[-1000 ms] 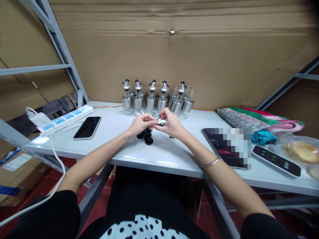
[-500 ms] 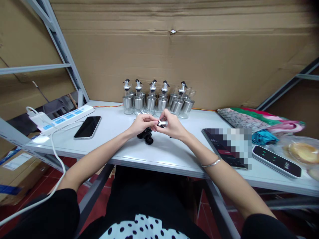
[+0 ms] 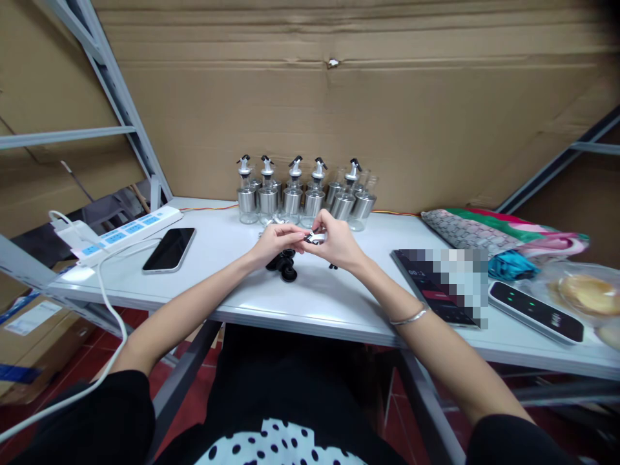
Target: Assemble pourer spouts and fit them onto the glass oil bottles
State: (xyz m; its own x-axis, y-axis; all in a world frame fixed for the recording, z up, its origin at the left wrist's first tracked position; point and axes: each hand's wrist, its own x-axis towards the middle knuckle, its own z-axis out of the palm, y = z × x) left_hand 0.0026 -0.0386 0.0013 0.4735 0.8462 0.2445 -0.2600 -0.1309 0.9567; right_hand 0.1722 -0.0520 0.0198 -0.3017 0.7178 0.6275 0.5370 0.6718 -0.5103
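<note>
Over the middle of the table, my right hand (image 3: pixel 339 243) is closed around a silver pourer spout (image 3: pixel 318 238), like those on the oil bottles. My left hand (image 3: pixel 272 245) meets it from the left, thumb and fingers pinched on a small black piece (image 3: pixel 309 237) at the spout's end. Fingers cover much of both parts. Below my left hand lies a pile of black stoppers (image 3: pixel 289 273). A few small black pieces (image 3: pixel 333 266) rest under my right hand. Behind the hands stand glass oil bottles (image 3: pixel 292 201) with steel sleeves, several topped with silver pourers.
A phone (image 3: pixel 169 249) and a white power strip (image 3: pixel 130 234) with a cable lie on the left. To the right are a partly blurred tablet (image 3: pixel 426 290), a black-and-white device (image 3: pixel 535 311), a patterned bag (image 3: pixel 475 232) and wrapped food (image 3: pixel 588 292). Cardboard (image 3: pixel 339 116) backs the table.
The spout has turned slightly in my fingers, and more of the black piece shows at its end. Both hands stay nearly in place. The view has shifted a little.
</note>
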